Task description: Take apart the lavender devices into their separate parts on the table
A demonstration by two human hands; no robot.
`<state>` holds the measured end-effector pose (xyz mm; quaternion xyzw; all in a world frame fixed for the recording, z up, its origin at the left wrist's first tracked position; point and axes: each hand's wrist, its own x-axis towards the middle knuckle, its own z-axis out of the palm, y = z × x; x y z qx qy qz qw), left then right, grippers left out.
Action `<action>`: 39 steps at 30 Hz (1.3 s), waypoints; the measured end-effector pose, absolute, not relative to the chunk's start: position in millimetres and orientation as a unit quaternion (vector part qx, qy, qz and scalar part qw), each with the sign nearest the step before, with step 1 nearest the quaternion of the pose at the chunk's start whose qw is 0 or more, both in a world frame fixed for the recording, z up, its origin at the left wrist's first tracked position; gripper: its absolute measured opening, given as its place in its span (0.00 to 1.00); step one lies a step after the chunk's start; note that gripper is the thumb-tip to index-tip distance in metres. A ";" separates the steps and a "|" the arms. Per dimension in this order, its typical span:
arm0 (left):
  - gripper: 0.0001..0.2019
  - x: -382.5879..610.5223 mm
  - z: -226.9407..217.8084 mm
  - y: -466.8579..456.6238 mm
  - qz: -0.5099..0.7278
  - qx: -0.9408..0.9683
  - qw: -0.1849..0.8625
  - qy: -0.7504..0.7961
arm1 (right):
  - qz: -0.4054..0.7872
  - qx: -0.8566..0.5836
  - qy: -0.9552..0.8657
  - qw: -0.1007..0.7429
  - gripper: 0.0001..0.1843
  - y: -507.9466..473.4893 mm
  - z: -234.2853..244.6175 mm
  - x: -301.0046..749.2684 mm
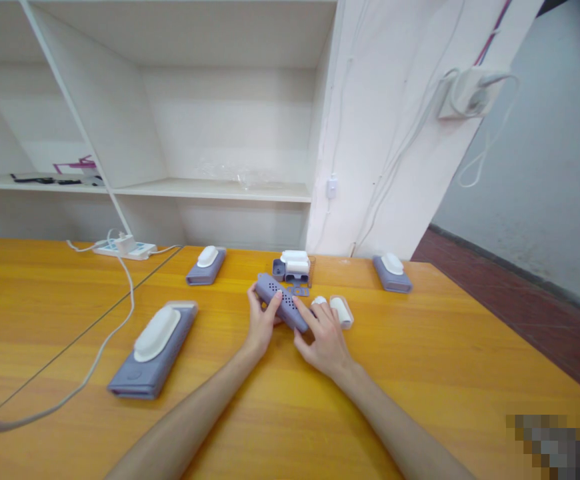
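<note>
My left hand (263,315) is wrapped round the far end of a long purple-grey plastic case (276,294) with rows of small holes in its face, the thumb pressed on that face. My right hand (324,335) grips the near end, index finger on top and thumb at the lower edge. The case is held at a slant over the table. Just past the right hand lie a clear-and-white small container (341,311) and a white rounded piece, partly covered by the fingers. Behind the case sits a cluster of purple-grey parts and white pieces (296,261).
Purple-grey boxes with white oval tops stand at left front (156,337), back left (207,265) and back right (393,273) on the wooden table (410,413). A white cable (126,320) runs from a power strip (126,247). White shelving (215,189) rises behind.
</note>
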<state>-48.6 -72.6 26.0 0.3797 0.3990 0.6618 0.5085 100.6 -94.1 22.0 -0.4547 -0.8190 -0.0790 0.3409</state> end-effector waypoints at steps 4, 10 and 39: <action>0.30 -49.2 25.4 -70.8 0.660 0.377 0.515 0.395 | -0.079 -0.455 -0.821 0.335 0.34 -94.3 21.9 100.5; 0.31 -51.1 23.5 -68.7 0.653 0.389 0.508 0.404 | -0.089 -0.461 -0.818 0.333 0.33 -95.9 20.3 96.9; 0.26 -49.7 16.6 -68.3 0.709 0.469 0.303 0.430 | -0.043 -0.498 -0.800 0.332 0.06 -89.5 23.7 96.5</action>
